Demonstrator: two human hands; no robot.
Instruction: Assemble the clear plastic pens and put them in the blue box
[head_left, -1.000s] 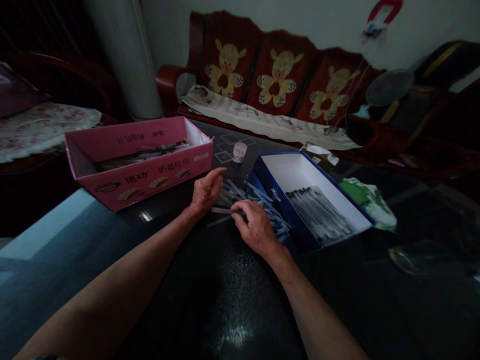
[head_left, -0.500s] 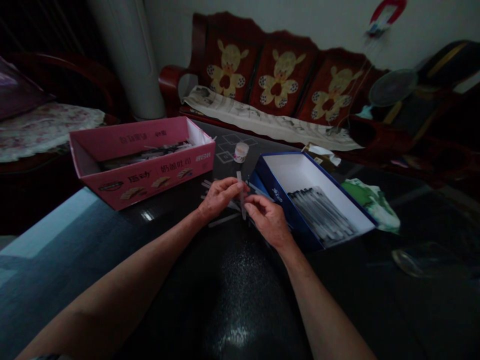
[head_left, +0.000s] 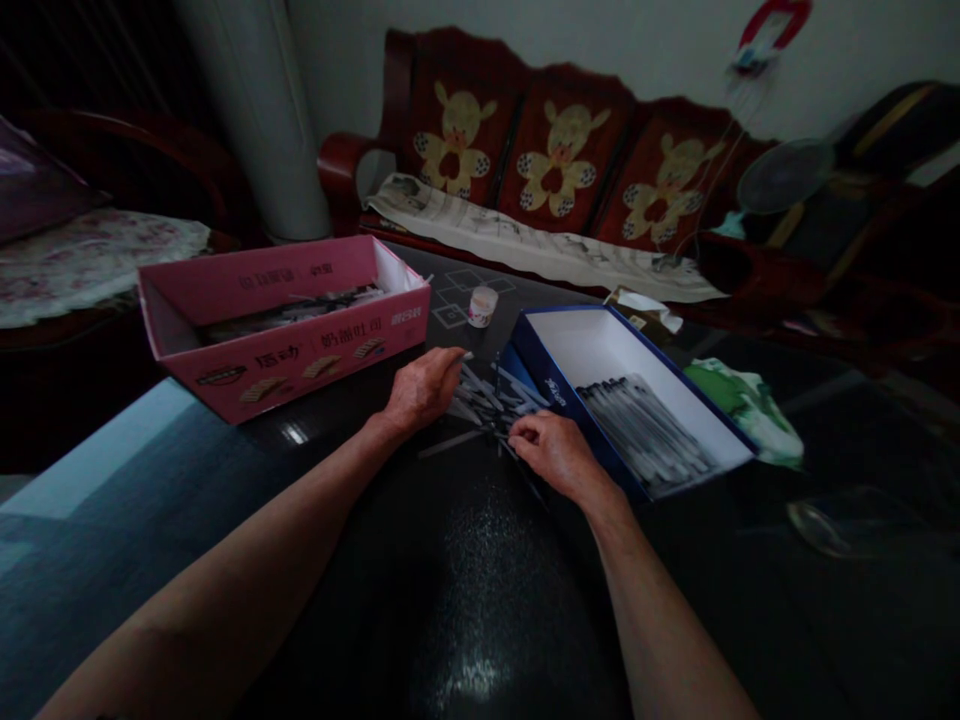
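My left hand (head_left: 424,388) is closed, and the end of a slim pale tube (head_left: 467,356) pokes out past its fingertips. Most of that tube is hidden by the hand. My right hand (head_left: 555,450) has its fingers curled together at the near right side of a loose pile of slim pale and dark sticks (head_left: 487,398); what its fingertips hold, if anything, is too small to make out. Right of the pile, a blue box (head_left: 559,395) with a white inside holds a row of slim translucent pen-like pieces (head_left: 637,425) with dark ends.
At the left stands a pink printed box (head_left: 330,345) with more slim pieces inside. A small white cup (head_left: 482,306) is behind the pile. Green-and-white packaging (head_left: 750,410) lies right of the blue box. Beyond the dark glossy table (head_left: 480,600) is a wooden sofa (head_left: 356,165).
My hands have parted. The left drew back a little to the left with the pale tube; the right went down and right to the pile, letting go of that tube.
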